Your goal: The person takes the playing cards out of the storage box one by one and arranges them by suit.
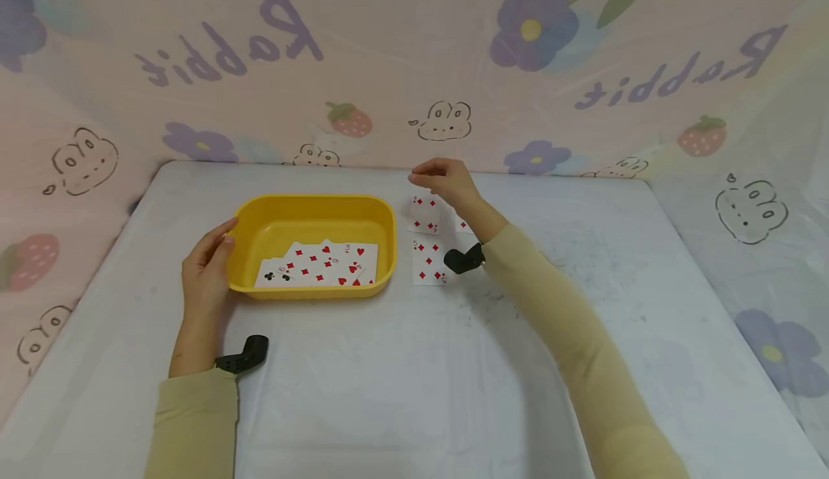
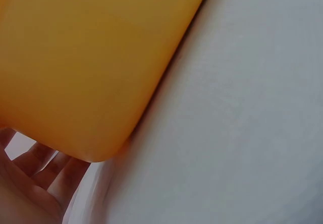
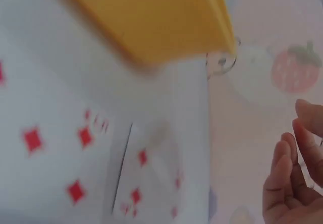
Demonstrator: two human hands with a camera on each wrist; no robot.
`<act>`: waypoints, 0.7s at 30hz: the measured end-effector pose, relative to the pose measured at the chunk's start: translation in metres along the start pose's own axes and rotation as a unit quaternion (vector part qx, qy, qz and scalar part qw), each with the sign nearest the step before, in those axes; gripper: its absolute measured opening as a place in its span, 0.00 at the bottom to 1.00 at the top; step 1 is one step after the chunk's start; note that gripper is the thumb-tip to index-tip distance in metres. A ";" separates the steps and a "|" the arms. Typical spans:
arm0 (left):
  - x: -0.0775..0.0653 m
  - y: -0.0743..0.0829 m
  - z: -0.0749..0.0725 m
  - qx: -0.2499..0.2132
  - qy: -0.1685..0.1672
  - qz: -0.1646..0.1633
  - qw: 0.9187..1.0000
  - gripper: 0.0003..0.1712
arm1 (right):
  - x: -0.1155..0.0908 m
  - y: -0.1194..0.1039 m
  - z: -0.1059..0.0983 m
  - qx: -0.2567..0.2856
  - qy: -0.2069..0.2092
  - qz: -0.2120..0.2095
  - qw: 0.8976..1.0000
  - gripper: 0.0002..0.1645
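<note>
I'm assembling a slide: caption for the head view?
Left hand touches a yellow tray of playing cards; right hand hovers by diamond cards on a white table.

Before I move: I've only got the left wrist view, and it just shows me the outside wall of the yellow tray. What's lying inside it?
Observer: The yellow tray holds a loose, overlapping spread of playing cards, with red and black suits showing.
Operator: Copy. What's past its right end?
Observer: The right hand is out there, close to the four of diamonds.
Operator: Any other card on that side I should know about?
Observer: Yes, a five of diamonds lies face up on the table, just below the four in the head view.
</note>
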State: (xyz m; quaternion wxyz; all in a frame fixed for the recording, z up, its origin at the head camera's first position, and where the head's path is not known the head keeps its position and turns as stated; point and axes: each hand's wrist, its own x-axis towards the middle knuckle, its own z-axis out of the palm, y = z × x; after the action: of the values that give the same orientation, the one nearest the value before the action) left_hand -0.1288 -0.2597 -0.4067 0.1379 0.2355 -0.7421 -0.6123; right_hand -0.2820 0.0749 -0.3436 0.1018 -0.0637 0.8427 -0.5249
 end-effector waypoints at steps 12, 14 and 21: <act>0.001 -0.001 -0.002 0.017 0.001 0.001 1.000 0.20 | 0.001 -0.048 0.057 0.017 -0.100 -0.048 0.994 0.18; 0.001 -0.001 -0.003 0.018 0.002 -0.001 1.000 0.20 | 0.001 -0.053 0.066 0.017 -0.129 -0.055 0.990 0.18; 0.001 -0.001 -0.001 0.022 -0.001 0.008 1.000 0.20 | 0.001 -0.061 0.096 -0.030 -0.250 -0.069 0.965 0.19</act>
State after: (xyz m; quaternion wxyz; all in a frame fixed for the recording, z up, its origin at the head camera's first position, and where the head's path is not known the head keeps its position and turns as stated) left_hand -0.1293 -0.2614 -0.4072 0.1367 0.2314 -0.7576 -0.5949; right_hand -0.2598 -0.0359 -0.3299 0.2706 -0.2533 0.7993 -0.4729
